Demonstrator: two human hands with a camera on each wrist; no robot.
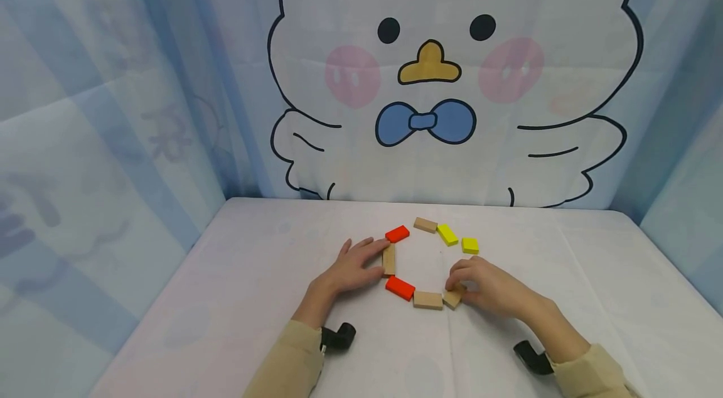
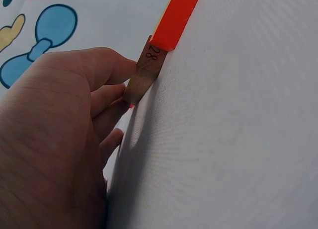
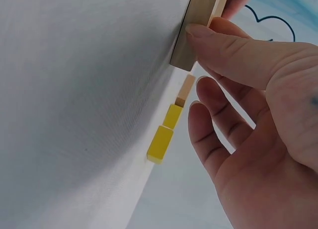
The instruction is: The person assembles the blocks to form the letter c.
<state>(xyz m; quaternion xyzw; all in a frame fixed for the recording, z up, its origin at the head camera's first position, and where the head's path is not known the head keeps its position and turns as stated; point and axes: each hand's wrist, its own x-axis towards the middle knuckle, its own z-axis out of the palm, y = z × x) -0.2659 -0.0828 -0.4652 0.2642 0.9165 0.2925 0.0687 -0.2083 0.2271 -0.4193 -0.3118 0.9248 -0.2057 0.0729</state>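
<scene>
Small wooden blocks form a broken ring on the table. My left hand (image 1: 353,267) lies at the ring's left side. Its thumb and fingertips touch an upright-running plain wooden block (image 1: 389,261), marked 28 in the left wrist view. A red block (image 1: 397,233) sits beyond that block and another red block (image 1: 400,288) sits at its near end. At the ring's near right, my right hand (image 1: 490,285) pinches a plain wooden block (image 3: 196,30) between thumb and fingers. Beside it lies a second plain wooden block (image 1: 428,301).
A plain block (image 1: 425,225) and two yellow blocks, one angled (image 1: 447,235) and one farther right (image 1: 470,245), make up the far side. White cloth covers the table (image 1: 226,297). Behind it hangs a curtain (image 1: 429,166) printed with a cartoon bird.
</scene>
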